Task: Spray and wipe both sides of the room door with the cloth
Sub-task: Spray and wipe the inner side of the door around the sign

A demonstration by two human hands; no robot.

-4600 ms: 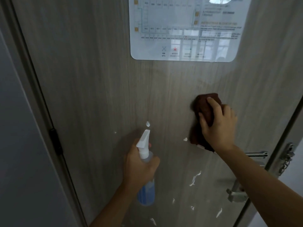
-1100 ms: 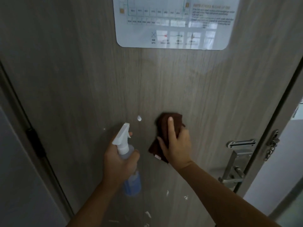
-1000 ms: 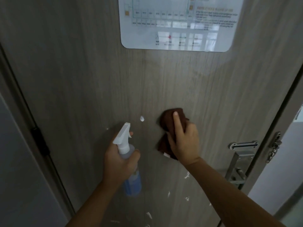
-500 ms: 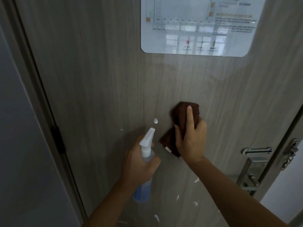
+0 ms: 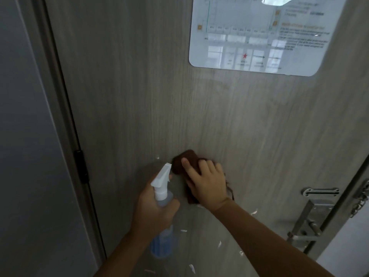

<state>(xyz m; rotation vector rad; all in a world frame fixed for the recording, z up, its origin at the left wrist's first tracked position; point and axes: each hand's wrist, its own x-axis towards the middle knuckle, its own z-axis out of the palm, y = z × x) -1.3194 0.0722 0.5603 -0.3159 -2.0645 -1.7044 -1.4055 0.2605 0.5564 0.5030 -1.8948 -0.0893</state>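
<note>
- The door [image 5: 139,96] is grey wood and fills most of the view.
- The cloth [image 5: 184,160] is dark brown. It lies flat against the door, near the middle and a bit low.
- The right hand [image 5: 205,182] presses the cloth on the door. Its fingers are spread over it and bent a little at the tips.
- The left hand [image 5: 153,212] is wrapped tight around the bottle [image 5: 162,196]. The bottle stands upright just left of the cloth, with a white top and blue liquid inside.
- The 2 hands are close, side by side, but do not touch.
- White specks [image 5: 253,212] dot the door below the hands.
- A shiny sign [image 5: 259,35] sticks on the door, up and to the right.
- A metal handle [image 5: 307,226] sits at the door's right edge, with a chain [image 5: 359,200] just beside it.
- A black hinge [image 5: 81,166] sits on the left edge, next to a grey wall [image 5: 30,156].
</note>
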